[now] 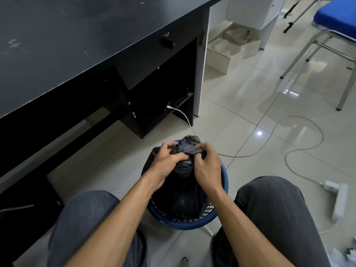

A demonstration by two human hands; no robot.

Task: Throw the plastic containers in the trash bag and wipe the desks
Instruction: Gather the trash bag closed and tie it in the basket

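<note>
Trousered knees [86, 218] flank the bin; the bag's neck looks mid-tying.
The smudged black desk [67, 45] fills ten o'clock. At six, a blue basket [224, 182] holds the black trash bag [183, 193], its gathered neck pinched by the left hand [165, 162] and right hand [207, 164]. Next calls for cinching the knot, then wiping.

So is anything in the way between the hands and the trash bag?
No, nothing visible is in the way. The left hand and the right hand both grip the bunched top of the black trash bag, which sits in the blue basket on the floor. The bag's mouth is gathered closed in the fingers.
</note>
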